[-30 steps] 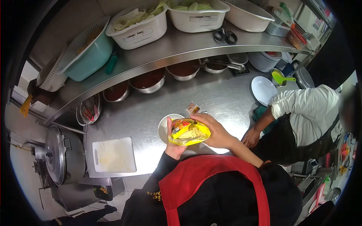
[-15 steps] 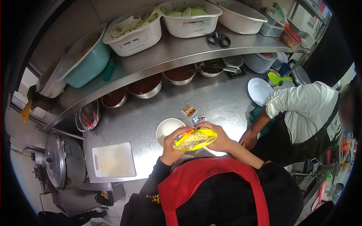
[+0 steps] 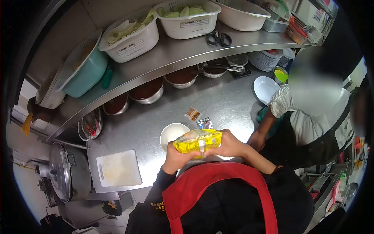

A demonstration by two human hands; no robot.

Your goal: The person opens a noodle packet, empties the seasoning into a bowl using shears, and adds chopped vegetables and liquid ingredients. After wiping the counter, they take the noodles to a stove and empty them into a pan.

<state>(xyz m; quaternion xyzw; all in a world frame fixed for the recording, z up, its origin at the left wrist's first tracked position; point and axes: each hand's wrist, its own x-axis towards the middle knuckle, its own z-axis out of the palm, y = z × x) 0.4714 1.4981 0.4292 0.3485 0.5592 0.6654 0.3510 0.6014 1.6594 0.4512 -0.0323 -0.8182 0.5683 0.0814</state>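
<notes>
starting at your far left, a lidded steel pot [image 3: 80, 175] stands beside the steel surface [image 3: 230, 97]. up on the metal shelf [image 3: 175, 48] you have a teal basin [image 3: 91, 78], and just right of it a white basket [image 3: 142, 45] heaped with pale green leaves. a white cutting board [image 3: 120, 167] lies flat near the surface's front left edge, with metal bowls [image 3: 155, 97] of dark red sauce lined up farther back, under the shelf.

near the middle, a white bowl [image 3: 169, 134] sits just beyond your left hand [image 3: 177, 158], which is closed around the left end of the yellow noodle packet [image 3: 198, 144]. you hold that packet in front of your red-trimmed apron, and from this view it covers the bowl's near right rim; whether the two touch, you cannot tell. your right hand [image 3: 230, 144] grips the packet's right end, so both hands are on it. just past the packet lie a clear sachet [image 3: 192, 114] with brown contents and a silver foil sachet [image 3: 204, 123].

farther right, a co-worker's hand [image 3: 256, 141] rests near the surface's edge, and a white plate [image 3: 266, 89] lies beyond it, near a bright green ladle [image 3: 281, 75].
</notes>
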